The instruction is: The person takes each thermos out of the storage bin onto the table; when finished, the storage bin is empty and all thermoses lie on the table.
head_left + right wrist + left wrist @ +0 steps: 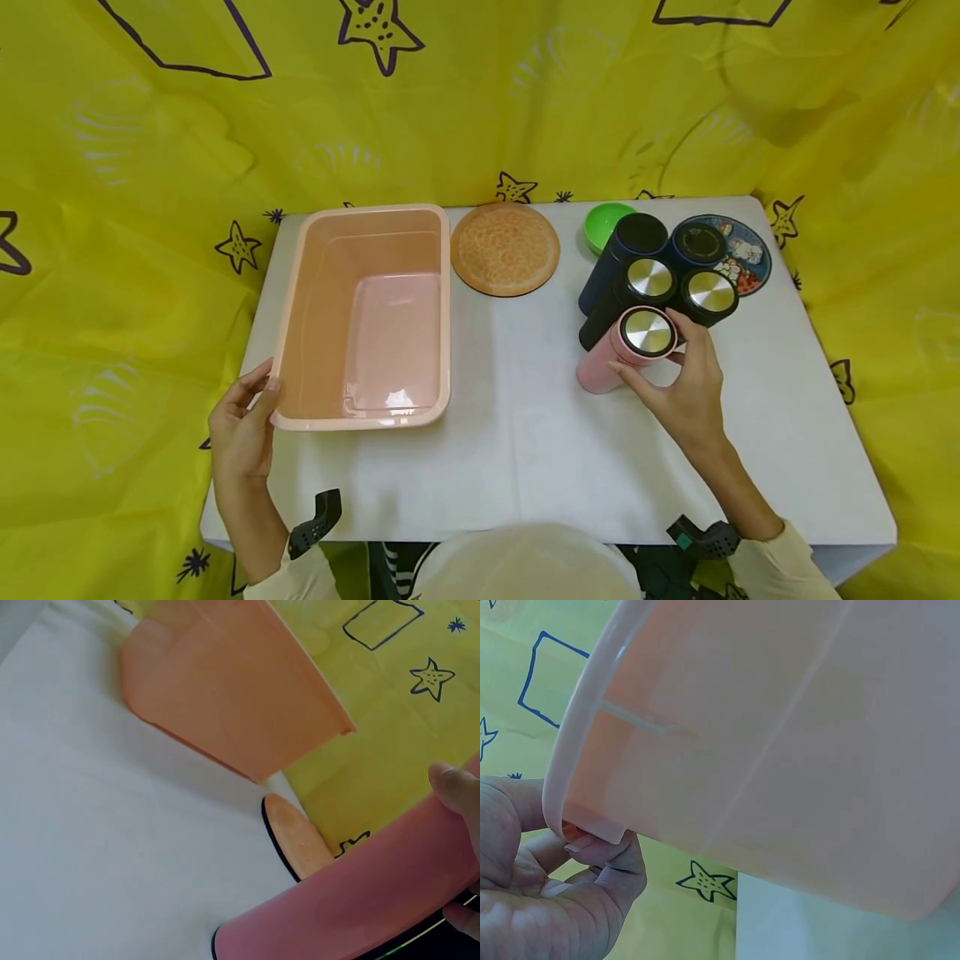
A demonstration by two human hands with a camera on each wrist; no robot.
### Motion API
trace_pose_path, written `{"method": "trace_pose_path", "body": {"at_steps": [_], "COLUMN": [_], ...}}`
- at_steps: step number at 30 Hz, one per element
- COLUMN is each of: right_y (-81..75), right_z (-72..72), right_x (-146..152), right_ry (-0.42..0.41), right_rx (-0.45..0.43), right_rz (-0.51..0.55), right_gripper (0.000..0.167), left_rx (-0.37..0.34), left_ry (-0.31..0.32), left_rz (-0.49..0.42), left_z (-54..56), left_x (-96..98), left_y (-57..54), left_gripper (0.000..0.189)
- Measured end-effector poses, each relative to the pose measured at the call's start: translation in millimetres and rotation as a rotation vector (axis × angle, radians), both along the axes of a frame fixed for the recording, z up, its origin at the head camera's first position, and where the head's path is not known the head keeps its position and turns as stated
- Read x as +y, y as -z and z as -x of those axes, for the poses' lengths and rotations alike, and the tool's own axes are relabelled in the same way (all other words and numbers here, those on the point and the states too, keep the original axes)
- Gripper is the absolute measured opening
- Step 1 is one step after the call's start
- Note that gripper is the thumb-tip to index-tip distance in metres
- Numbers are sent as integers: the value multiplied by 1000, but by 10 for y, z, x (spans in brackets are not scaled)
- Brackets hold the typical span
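My left hand (243, 433) holds the near-left corner of a large peach-pink plastic basin (322, 317). In the left wrist view its thumb and fingers curl round the rim (555, 787). Nothing lies inside the basin. With thumb and fingers my right hand (686, 396) grips a pink flask (600, 371) just under its silver-topped lid (648, 332). Right behind that flask stand several dark flasks, including a black one with a silver lid (649, 277), another silver-lidded one (711, 292) and a navy one (600, 267).
At the table's back lies a round, bread-patterned mat (506, 250), close to the basin's right side. A green bowl (603, 223) and a round plate with a food picture (753, 258) sit behind the flasks. The white table (517, 467) has yellow cloth around it.
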State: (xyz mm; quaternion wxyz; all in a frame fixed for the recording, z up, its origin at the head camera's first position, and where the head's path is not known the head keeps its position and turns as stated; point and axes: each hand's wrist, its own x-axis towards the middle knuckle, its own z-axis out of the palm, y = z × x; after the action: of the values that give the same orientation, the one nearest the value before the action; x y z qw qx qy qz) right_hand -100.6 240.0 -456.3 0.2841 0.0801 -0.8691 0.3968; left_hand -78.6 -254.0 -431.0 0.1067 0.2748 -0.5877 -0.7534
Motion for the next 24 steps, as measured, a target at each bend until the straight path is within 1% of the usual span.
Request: {"method": "trace_pose_path", "body": {"at_steps": [2, 10, 14, 18, 21, 23, 24], "right_y": [0, 19, 11, -33, -107, -185, -232], "right_z": [-8, -22, -16, -28, -28, -20, -15], "right_x": [7, 12, 21, 29, 24, 7, -7], "right_ry": [-2, 2, 36, 102, 142, 169, 182], "right_rx": [9, 39, 65, 147, 229, 280, 306], "right_rz": [-13, -14, -56, -85, -74, -60, -51], "right_gripper": [91, 88, 85, 78, 72, 70, 70], "left_rx": [1, -9, -22, -49, -78, -106, -128], "left_ry": [-1, -2, -3, 5, 17, 37, 52], "left_rz": [3, 11, 31, 79, 122, 185, 236], "left_z": [-2, 2, 0, 2, 6, 7, 9], "left_x": [-1, 7, 21, 22, 17, 15, 18], "left_y": [3, 4, 4, -2, -4, -8, -13], "left_gripper": [36, 39, 40, 40, 40, 40, 40]}}
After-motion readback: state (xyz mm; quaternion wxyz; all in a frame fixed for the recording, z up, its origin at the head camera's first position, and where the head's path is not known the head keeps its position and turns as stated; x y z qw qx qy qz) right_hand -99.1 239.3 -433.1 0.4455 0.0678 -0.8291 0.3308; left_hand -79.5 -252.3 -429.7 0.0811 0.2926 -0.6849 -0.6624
